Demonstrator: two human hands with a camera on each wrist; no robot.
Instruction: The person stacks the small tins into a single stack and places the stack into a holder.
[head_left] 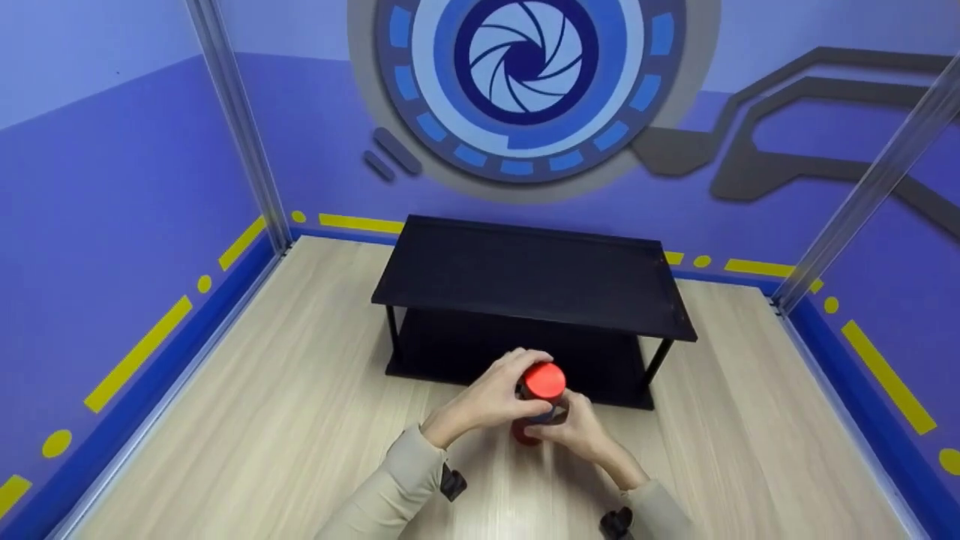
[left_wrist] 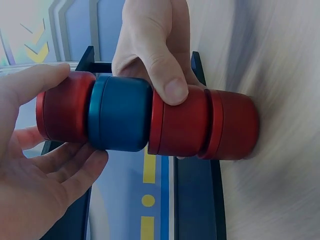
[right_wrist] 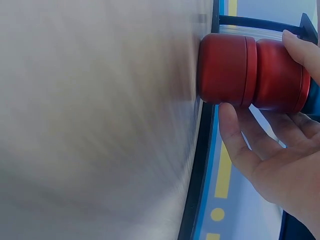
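Observation:
In front of me stands a column of small round lidded tins. From the top, the left wrist view shows a red tin (left_wrist: 66, 107), a blue tin (left_wrist: 121, 115), another red tin (left_wrist: 181, 124) and a lowest red tin (left_wrist: 236, 125) at the tabletop. My left hand (head_left: 495, 391) grips the top red tin between thumb and fingers. Lower down, my right hand (head_left: 577, 431) holds the column around the second red tin from the bottom, its thumb across that tin's side. One right fingertip (right_wrist: 227, 111) lies beside the lowest tin.
Just behind the column stands a black two-tier shelf (head_left: 525, 274) with thin posts. It rests on a pale wooden table (head_left: 300, 352). Blue printed panels (head_left: 127, 187) enclose the table at the left, back and right, with metal posts (head_left: 238, 120) at the corners.

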